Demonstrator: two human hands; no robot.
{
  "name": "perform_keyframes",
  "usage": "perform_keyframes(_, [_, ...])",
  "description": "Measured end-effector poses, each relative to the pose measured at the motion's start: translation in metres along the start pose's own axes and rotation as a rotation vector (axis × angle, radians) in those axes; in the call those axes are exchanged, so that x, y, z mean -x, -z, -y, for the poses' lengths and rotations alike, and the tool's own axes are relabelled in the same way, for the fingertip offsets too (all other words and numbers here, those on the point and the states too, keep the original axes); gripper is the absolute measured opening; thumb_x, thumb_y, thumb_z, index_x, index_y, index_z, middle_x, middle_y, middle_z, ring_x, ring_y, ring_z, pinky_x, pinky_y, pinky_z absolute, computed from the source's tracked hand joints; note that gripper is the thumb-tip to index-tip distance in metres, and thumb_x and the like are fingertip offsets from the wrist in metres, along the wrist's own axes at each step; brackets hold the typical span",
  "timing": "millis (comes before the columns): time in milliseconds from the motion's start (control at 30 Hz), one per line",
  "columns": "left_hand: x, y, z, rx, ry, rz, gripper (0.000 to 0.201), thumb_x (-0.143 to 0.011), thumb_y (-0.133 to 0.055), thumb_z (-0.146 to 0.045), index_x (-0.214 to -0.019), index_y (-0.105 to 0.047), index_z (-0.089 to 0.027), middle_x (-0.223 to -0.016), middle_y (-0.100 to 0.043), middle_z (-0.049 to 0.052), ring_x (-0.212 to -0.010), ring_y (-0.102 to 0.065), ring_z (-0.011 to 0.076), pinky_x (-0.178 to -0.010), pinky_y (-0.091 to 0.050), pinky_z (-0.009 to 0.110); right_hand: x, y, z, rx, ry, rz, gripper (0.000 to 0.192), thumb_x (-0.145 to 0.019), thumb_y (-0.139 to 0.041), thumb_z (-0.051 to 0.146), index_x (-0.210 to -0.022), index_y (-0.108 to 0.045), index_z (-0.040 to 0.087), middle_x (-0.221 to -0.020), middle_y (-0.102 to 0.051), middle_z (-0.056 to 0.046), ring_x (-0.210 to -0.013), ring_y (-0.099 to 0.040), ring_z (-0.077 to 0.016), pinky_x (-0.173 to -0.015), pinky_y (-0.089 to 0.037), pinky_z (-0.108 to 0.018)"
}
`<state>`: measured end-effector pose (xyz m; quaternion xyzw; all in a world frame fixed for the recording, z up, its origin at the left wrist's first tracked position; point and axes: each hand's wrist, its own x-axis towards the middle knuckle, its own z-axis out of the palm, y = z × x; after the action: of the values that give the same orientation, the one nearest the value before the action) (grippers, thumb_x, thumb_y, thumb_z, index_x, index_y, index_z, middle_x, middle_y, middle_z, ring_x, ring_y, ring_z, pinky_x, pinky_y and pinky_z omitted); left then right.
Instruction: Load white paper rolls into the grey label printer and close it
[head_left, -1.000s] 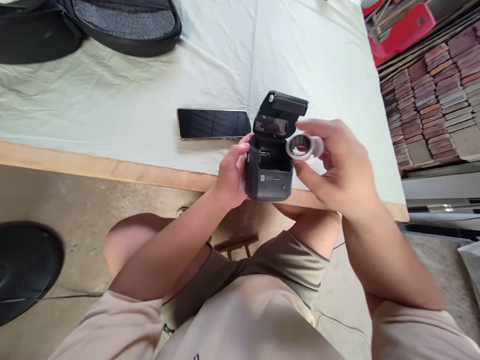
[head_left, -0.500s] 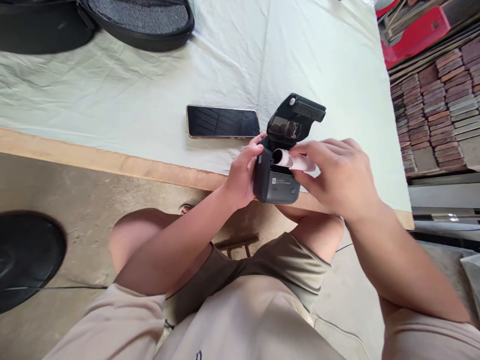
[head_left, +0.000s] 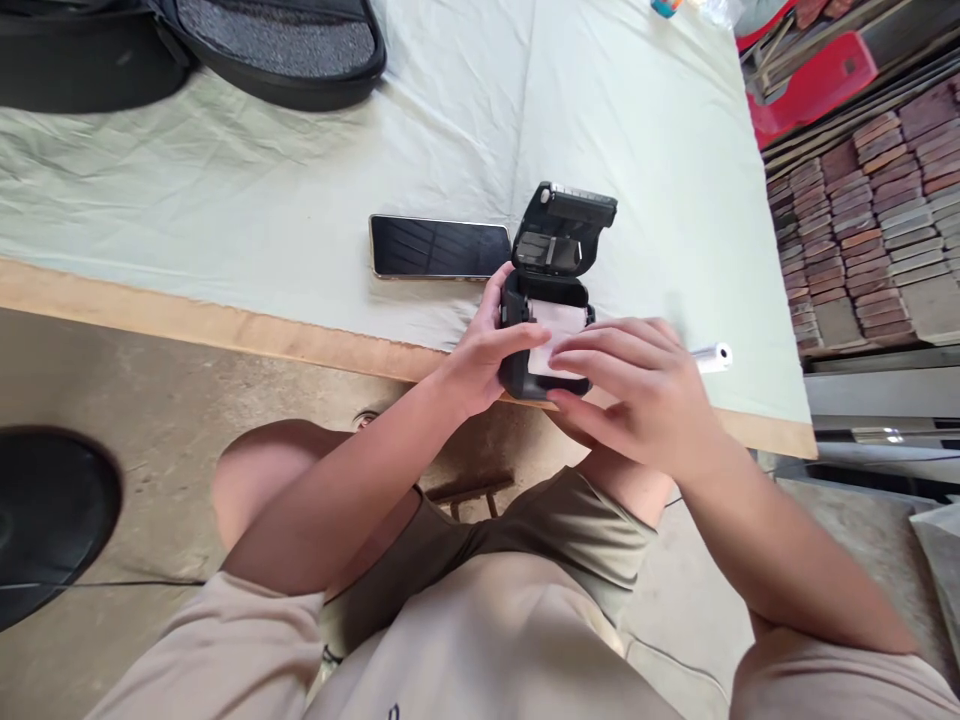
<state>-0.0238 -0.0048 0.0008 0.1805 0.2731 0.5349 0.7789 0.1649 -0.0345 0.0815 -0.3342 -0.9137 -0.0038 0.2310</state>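
Note:
My left hand (head_left: 484, 355) grips the left side of a small black portable printer (head_left: 517, 385), its thumb over the compartment at the paper. The printer's lid (head_left: 570, 222) stands raised. Inside the compartment sits a pale pinkish-white paper roll (head_left: 541, 312). My right hand (head_left: 637, 395) is at the printer's right side with fingers apart; its fingertips lie on or just over the roll, and the thumb is by the front edge. Part of the roll is covered by my fingers. Behind my right hand, a white roll with a dark core hole (head_left: 709, 358) lies on the table.
A smartphone (head_left: 441, 247) lies left of the printer on the pale tablecloth (head_left: 300, 180). An open black case with grey foam (head_left: 300, 85) is at the back left. Stacked bricks (head_left: 870, 230) and a red plastic piece (head_left: 817, 85) stand beyond the table's right side.
The paper roll, pinched in my right hand before, now sits inside the printer, and that hand's fingers have spread. The printer has tipped, showing its compartment. The white roll on the table has become visible.

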Motion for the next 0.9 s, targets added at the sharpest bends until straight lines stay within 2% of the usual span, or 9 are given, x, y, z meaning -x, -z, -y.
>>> perform_keyframes(67, [0.001, 0.003, 0.002, -0.026, 0.001, -0.006, 0.104, -0.064, -0.101, -0.023, -0.158, -0.059, -0.04, -0.106, -0.079, -0.006, -0.116, -0.085, 0.0296, -0.113, -0.064, 0.047, -0.002, -0.001, -0.013, -0.111, -0.098, -0.076, 0.005, -0.112, -0.072, 0.031, -0.112, -0.077, 0.03, -0.111, -0.09, -0.005, -0.108, -0.087, -0.0291, -0.093, -0.064, -0.048])
perform_keyframes(167, [0.001, 0.005, 0.004, -0.044, 0.006, 0.005, 0.112, -0.059, -0.103, -0.022, -0.16, -0.059, -0.043, -0.114, -0.08, -0.004, -0.124, -0.083, 0.0315, -0.116, -0.063, 0.047, -0.016, -0.013, -0.047, -0.248, -0.364, -0.288, 0.022, -0.107, -0.071, 0.038, -0.128, -0.073, 0.032, -0.14, -0.084, -0.01, -0.135, -0.08, -0.0322, -0.097, -0.066, -0.049])
perform_keyframes(233, [0.001, 0.006, 0.004, -0.044, -0.001, 0.031, 0.118, -0.056, -0.103, -0.021, -0.162, -0.058, -0.045, -0.128, -0.081, -0.003, -0.127, -0.082, 0.0292, -0.117, -0.062, 0.043, -0.027, -0.026, -0.071, -0.424, -0.509, -0.284, 0.044, -0.104, -0.073, 0.047, -0.144, -0.064, 0.033, -0.146, -0.081, -0.009, -0.139, -0.079, -0.0311, -0.106, -0.067, -0.05])
perform_keyframes(333, [0.001, 0.007, 0.005, -0.059, -0.003, 0.069, 0.121, -0.059, -0.104, -0.021, -0.166, -0.052, -0.048, -0.14, -0.08, -0.003, -0.127, -0.081, 0.028, -0.12, -0.061, 0.043, -0.033, -0.042, -0.092, -0.644, -0.538, -0.218, 0.051, -0.105, -0.068, 0.061, -0.147, -0.06, 0.033, -0.125, -0.083, -0.004, -0.119, -0.082, -0.0274, -0.111, -0.067, -0.051])
perform_keyframes(433, [0.001, 0.01, 0.006, -0.071, 0.004, 0.081, 0.122, -0.064, -0.104, -0.024, -0.169, -0.048, -0.049, -0.138, -0.079, -0.002, -0.133, -0.081, 0.0333, -0.123, -0.062, 0.05, -0.024, -0.043, -0.091, -0.728, -0.574, -0.253, 0.048, -0.109, -0.064, 0.071, -0.136, -0.069, 0.032, -0.121, -0.081, -0.004, -0.125, -0.08, -0.0282, -0.117, -0.066, -0.052])
perform_keyframes(533, [-0.001, 0.012, 0.005, -0.062, 0.017, 0.098, 0.128, -0.058, -0.107, -0.021, -0.168, -0.047, -0.048, -0.146, -0.077, -0.001, -0.148, -0.075, 0.0391, -0.127, -0.06, 0.054, -0.01, -0.037, -0.082, -0.759, -0.625, -0.213, 0.051, -0.104, -0.075, 0.076, -0.129, -0.074, 0.032, -0.132, -0.079, -0.005, -0.134, -0.078, -0.0294, -0.12, -0.066, -0.051])
perform_keyframes(633, [-0.002, 0.009, 0.002, -0.031, 0.022, 0.099, 0.109, -0.062, -0.107, -0.029, -0.157, -0.054, -0.041, -0.152, -0.076, 0.002, -0.155, -0.071, 0.0416, -0.13, -0.06, 0.056, -0.003, -0.035, -0.071, -0.815, -0.624, -0.078, 0.063, -0.095, -0.087, 0.078, -0.136, -0.073, 0.033, -0.143, -0.076, -0.005, -0.127, -0.078, -0.0279, -0.11, -0.072, -0.047])
perform_keyframes(733, [-0.002, 0.003, -0.001, -0.007, 0.011, 0.069, 0.079, -0.072, -0.104, -0.041, -0.138, -0.063, -0.032, -0.142, -0.083, 0.004, -0.151, -0.075, 0.043, -0.124, -0.065, 0.054, -0.002, -0.039, -0.06, -0.913, -0.648, 0.035, 0.072, -0.094, -0.089, 0.077, -0.149, -0.067, 0.034, -0.137, -0.076, -0.003, -0.112, -0.078, -0.0242, -0.092, -0.076, -0.041])
perform_keyframes(900, [0.0, -0.004, -0.005, 0.069, 0.043, 0.025, 0.049, -0.089, -0.087, -0.044, -0.134, -0.069, -0.032, -0.129, -0.089, 0.002, -0.148, -0.079, 0.0403, -0.116, -0.07, 0.046, -0.002, -0.044, -0.05, -0.976, -0.653, 0.005, 0.067, -0.094, -0.093, 0.066, -0.147, -0.067, 0.035, -0.132, -0.074, 0.0, -0.088, -0.073, -0.0157, -0.073, -0.07, -0.031])
